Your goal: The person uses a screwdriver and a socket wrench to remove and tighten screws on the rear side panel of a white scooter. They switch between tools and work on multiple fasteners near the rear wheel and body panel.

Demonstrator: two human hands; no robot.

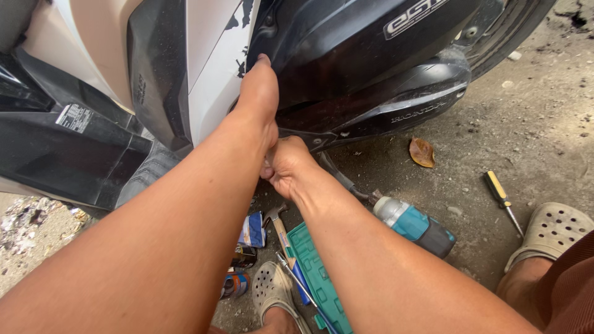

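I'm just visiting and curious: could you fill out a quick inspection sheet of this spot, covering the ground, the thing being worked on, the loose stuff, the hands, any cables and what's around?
Surface: rough grey concrete ground, dusty, with small stones.
Job's things: scooter, black lower side panel beside a white body panel.
Clutter: teal power drill, yellow-handled screwdriver, claw hammer, teal tool tray, spray cans, dry leaf.
Grips: left hand pressed against the black panel's edge; right hand tucked under it, fingers hidden.
Cables: nothing seen.
Surroundings: rear tyre, perforated clog sandals on the person's feet.
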